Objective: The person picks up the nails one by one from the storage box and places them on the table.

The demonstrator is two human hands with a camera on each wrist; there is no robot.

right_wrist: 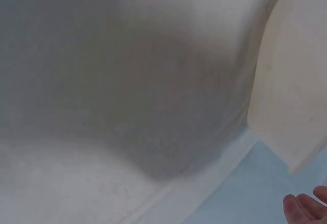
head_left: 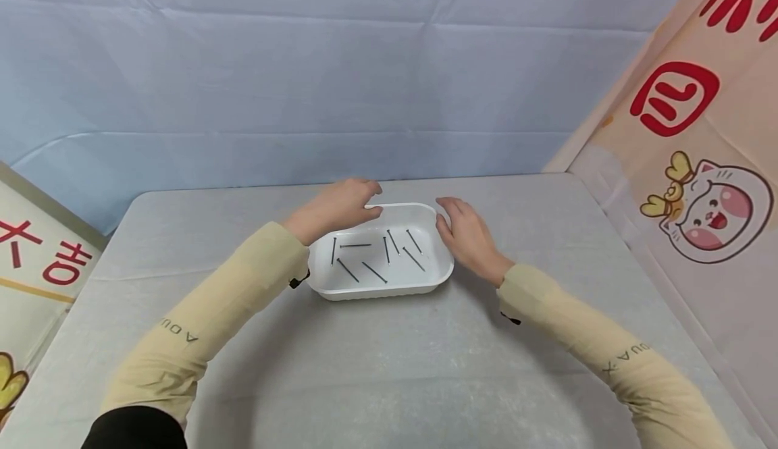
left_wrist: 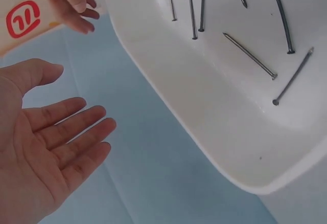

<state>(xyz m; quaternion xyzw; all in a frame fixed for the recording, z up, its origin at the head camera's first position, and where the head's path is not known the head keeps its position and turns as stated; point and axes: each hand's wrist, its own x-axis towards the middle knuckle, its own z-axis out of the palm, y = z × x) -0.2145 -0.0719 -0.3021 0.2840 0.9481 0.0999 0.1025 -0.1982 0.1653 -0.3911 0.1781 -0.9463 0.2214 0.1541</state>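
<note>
A white rectangular tray (head_left: 377, 293) stands on the table, with several long dark nails (head_left: 355, 245) scattered at different angles over its floor. My left hand (head_left: 338, 210) is over the tray's far left corner, thumb and fingers apart and nothing held. In the left wrist view this left hand (left_wrist: 61, 144) shows its bare palm beside the tray wall (left_wrist: 168, 81). At the tray's right end is my right hand (head_left: 473, 238), its fingers loosely extended near the rim and holding nothing. Only the fingertips of the right hand (right_wrist: 305, 208) appear in the right wrist view, near the tray's corner.
A grey cloth covers the table (head_left: 389, 368). Behind it hangs a pale blue cloth backdrop (head_left: 292, 84). Printed banners with red characters flank the table, one on the right (head_left: 675, 186) and one on the left (head_left: 36, 253).
</note>
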